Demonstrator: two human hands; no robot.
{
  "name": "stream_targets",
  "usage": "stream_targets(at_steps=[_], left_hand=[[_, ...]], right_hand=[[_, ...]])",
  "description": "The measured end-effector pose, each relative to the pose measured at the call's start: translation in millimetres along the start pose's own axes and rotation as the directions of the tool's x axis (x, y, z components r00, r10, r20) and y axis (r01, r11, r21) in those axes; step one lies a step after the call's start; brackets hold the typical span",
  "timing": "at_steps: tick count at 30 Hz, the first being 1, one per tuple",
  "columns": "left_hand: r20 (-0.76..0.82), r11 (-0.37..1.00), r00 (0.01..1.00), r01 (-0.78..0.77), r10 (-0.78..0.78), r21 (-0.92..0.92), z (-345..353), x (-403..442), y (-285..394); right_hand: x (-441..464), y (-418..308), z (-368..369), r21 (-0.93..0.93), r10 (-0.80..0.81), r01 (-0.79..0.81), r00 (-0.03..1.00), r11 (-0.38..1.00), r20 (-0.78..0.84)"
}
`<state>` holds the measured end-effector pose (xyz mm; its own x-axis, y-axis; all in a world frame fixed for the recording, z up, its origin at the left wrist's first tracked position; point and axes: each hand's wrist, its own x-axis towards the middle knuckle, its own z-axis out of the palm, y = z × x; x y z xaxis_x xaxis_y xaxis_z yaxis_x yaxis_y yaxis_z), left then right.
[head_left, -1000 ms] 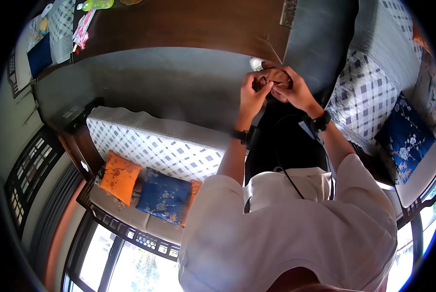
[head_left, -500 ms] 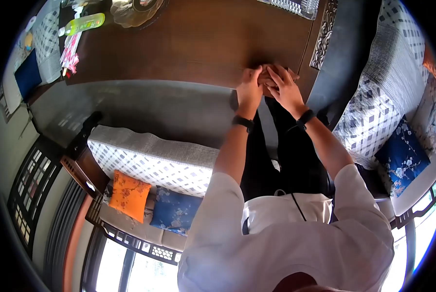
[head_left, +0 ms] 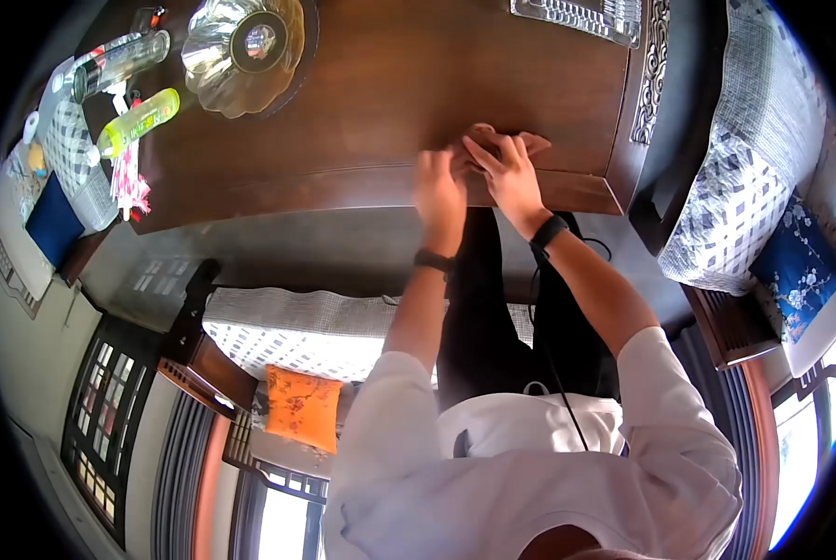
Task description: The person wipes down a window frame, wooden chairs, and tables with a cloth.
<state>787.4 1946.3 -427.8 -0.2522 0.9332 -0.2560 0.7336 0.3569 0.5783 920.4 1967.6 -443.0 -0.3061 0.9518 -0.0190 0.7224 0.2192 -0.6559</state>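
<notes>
Right hand (head_left: pixel 513 182) lies over the near part of the desk with its fingers a little spread, touching the top of a crumpled brown piece; whether they are clamped on it or only pressing, I cannot tell. Left hand (head_left: pixel 441 201) is at the piece's left side, its fingers blurred, so I cannot tell whether they are together or apart, or whether they touch it.

Largest of all is the dark wooden desk (head_left: pixel 371 112), whose flat, smooth-looking top should let something light slide easily. On it, well to the left, stands a fluted bowl (head_left: pixel 217 89), with a yellow-green bottle (head_left: pixel 143 121) beyond it, both well apart from the work.

Much smaller is the brown piece (head_left: pixel 529 142), near the desk's front edge and largely hidden under the right hand. From its folds I would judge it light, thin and limp, leather or cloth perhaps, unlikely to break but quick to crease or shift; its grip against the skin is hard to judge. One hand pressing the middle should steady it. Smallest is its pointed end (head_left: pixel 542 144), sticking out to the right, free of the fingers and probably the handiest spot to pinch.
</notes>
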Motion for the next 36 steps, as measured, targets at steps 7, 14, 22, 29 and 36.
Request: stream_targets(at_steps=[7, 14, 22, 29, 36], left_hand=[[-0.031, 0.996, 0.996, -0.08, 0.081, 0.044, 23.0, 71.2, 43.4], [0.021, 0.945, 0.949, -0.31, 0.314, -0.1, 89.5, 56.7, 121.5], [0.193, 0.958, 0.942, -0.253, 0.275, -0.133, 80.2, -29.4, 80.3], [0.147, 0.99, 0.979, -0.144, 0.143, -0.008, 45.4, 0.5, 59.4], [0.007, 0.984, 0.984, -0.178, 0.178, -0.006, 75.1, 61.6, 118.1]], right_hand=[[58.4, 31.1, -36.8, -0.1, 0.008, -0.019, 0.994, 0.995, -0.112], [1.4, 97.5, -91.3, -0.109, 0.238, -0.267, 0.945, 0.958, -0.223], [-89.7, 65.3, -69.6, 0.012, 0.37, -0.372, 0.919, 0.928, -0.136], [-39.4, 51.2, -47.1, 0.025, 0.21, -0.208, 0.974, 0.978, -0.084], [29.0, 99.9, -86.8, -0.087, 0.09, -0.111, 0.971, 0.99, -0.22]])
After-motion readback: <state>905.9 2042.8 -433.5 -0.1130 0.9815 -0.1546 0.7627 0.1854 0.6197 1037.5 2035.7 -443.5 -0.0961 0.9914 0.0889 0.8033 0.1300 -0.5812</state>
